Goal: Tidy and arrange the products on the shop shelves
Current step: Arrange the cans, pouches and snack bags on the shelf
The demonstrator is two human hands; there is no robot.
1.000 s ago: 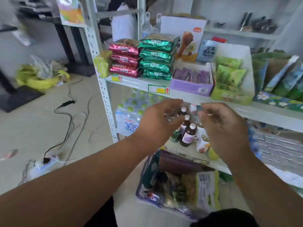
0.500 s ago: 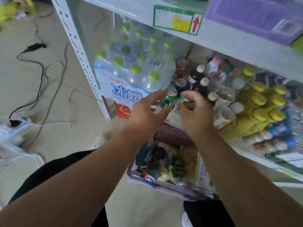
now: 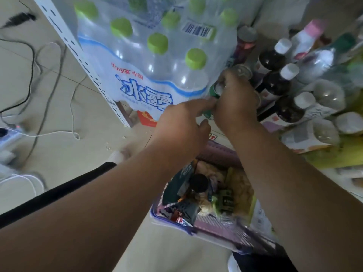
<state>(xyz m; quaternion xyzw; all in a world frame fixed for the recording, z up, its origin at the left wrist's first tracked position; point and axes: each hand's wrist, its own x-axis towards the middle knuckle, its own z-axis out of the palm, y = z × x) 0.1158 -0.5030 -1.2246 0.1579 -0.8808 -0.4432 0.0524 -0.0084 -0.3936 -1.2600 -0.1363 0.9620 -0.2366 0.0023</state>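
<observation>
Clamping the right hand (image 3: 234, 101) on a green can (image 3: 216, 90) beside the water pack (image 3: 149, 55), left hand (image 3: 182, 122) fingers apart, risks toppling adjacent dark bottles (image 3: 275, 83) on the shelf.

1. Water bottle pack (image 3: 149, 61), upper centre: clear wrap, lime-green caps, blue lettering.
2. Can (image 3: 215, 90), centre: green.
3. Dark bottles (image 3: 275, 83), right: white caps.
4. Basket (image 3: 214, 228), lower centre: purple.

left hand (image 3: 182, 122) curled, right hand (image 3: 234, 101) gripping
</observation>
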